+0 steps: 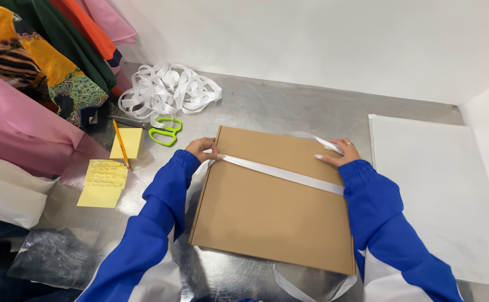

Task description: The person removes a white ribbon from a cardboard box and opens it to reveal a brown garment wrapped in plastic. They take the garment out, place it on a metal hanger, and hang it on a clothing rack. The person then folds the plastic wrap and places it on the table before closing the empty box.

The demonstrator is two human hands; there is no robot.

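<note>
A flat brown cardboard box [272, 204] lies on the steel desk [289, 109], a white ribbon [283, 175] stretched across its top. The left hand [202, 149] pinches the ribbon at the box's left edge — the right hand [336, 152] presses it flat near the right edge. Beyond lie green scissors [165, 132], yellow notes [103, 182] — and a loose ribbon heap [169, 86].

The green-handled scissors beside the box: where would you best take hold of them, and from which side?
Grip the green-handled scissors by the two loop handles, coming from the box side. The loops lie flat on the metal table, open and facing the box, while the blades point away toward the coloured fabrics, partly under the heap of white ribbon. That probably keeps fingers off the edges.
</note>
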